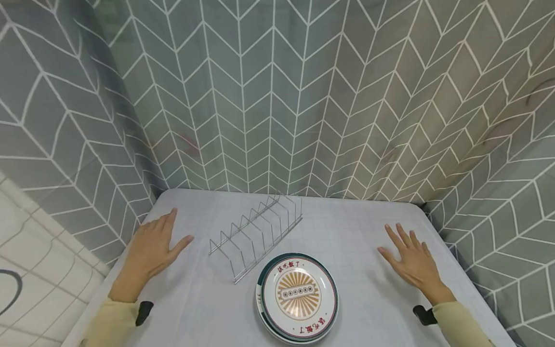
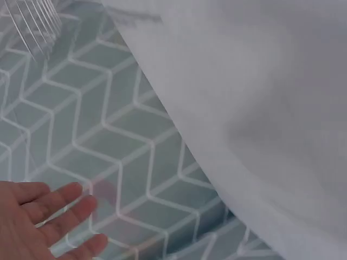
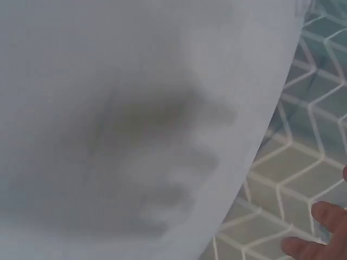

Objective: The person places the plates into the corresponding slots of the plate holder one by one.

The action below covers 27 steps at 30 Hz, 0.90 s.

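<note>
Hands both empty, we see: left hand (image 1: pixel 151 248) at left of the head frame, near the table's left edge, fingers straight and close together, thumb spread toward the rack; right hand (image 1: pixel 413 262) at right of frame, fingers extended and fanned. We can't tell whether either one touches the table (image 1: pixel 347 231). Plate stack sits at bottom center, between the hands and well apart from both. We get the top plate (image 1: pixel 299 296) face up: dark green rim, red characters, orange sunburst; a lower plate (image 1: pixel 260 311) peeks out at its left edge. Wire rack (image 1: pixel 263 241) stands just up-left of the plates, running diagonally from center-left toward the table's far edge, its slots holding nothing. Left wrist view gives us spread fingers at lower left and rack wires at upper left; right wrist view only fingertips at the right edge, plus a soft shadow on the white surface. Behind the table we have chevron-patterned fabric (image 1: pixel 286 96); light sleeves (image 1: pixel 110 323) on both arms.
</note>
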Available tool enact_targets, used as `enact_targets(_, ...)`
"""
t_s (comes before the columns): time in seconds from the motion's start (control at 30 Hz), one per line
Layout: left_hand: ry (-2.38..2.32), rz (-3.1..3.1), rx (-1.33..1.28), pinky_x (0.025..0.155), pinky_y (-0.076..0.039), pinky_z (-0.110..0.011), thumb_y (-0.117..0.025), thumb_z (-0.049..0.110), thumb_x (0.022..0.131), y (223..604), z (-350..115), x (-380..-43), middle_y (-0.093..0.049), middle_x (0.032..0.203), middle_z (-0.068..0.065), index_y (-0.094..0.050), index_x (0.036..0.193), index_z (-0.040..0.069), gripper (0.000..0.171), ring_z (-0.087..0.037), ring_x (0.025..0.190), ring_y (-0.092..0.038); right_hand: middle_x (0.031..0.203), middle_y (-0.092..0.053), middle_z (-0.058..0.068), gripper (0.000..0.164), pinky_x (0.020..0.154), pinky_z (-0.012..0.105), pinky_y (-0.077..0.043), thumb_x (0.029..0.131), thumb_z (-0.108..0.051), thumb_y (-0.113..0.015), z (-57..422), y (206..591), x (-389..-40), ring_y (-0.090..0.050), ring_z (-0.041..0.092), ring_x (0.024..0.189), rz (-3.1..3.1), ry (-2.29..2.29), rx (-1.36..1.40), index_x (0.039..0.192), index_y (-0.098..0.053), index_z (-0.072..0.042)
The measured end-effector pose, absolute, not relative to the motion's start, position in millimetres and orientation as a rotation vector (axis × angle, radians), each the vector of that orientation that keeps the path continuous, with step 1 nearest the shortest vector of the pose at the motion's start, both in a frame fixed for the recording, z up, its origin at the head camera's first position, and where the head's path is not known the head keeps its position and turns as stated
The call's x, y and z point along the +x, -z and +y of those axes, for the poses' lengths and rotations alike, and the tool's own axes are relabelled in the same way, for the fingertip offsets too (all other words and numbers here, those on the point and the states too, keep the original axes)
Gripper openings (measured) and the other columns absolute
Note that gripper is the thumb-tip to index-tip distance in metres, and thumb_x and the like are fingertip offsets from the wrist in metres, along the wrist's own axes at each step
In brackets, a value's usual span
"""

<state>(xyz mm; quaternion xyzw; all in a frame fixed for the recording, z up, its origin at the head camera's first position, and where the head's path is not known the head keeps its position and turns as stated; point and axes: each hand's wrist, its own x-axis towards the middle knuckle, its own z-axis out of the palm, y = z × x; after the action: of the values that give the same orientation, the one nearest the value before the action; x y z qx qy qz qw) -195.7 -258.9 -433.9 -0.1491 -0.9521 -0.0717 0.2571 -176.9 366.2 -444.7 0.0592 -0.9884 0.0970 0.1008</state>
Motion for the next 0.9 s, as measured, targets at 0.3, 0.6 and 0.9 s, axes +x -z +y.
enact_targets(0.3,0.301,-2.476,-0.590,0.091,-0.048,-0.057,-0.054,0.061,0.091,443.7,-217.2,-192.8,-0.060,0.129,-0.024,-0.039,0.146,-0.005,0.087,-0.042,0.113,-0.060,0.152,-0.040,0.021,0.063,0.099,0.069,-0.038,0.096,-0.036,-0.059,300.7,454.5,-152.3,-0.043,0.053,0.131,-2.828,-0.551,0.378,0.152,-0.037,-0.016)
enact_targets(0.6,0.331,-2.563,-0.659,0.094,-0.049,-0.054,-0.060,0.065,0.085,459.2,-193.2,-191.3,-0.058,0.133,-0.022,-0.037,0.147,-0.004,0.095,-0.039,0.116,-0.060,0.147,-0.050,0.013,0.056,0.103,0.063,-0.041,0.096,-0.031,-0.062,258.8,464.4,-137.9,-0.049,0.040,0.132,-2.849,-0.757,0.447,0.147,-0.046,-0.017)
enact_targets(0.9,0.326,-2.612,-0.631,0.095,-0.049,-0.050,-0.066,0.073,0.074,473.2,-177.7,-189.5,-0.057,0.137,-0.019,-0.037,0.148,-0.002,0.109,-0.035,0.119,-0.059,0.132,-0.062,0.010,0.058,0.101,0.048,-0.048,0.095,-0.040,-0.062,237.2,474.8,-138.0,-0.058,0.030,0.122,-2.959,-1.180,0.405,0.141,-0.050,-0.006)
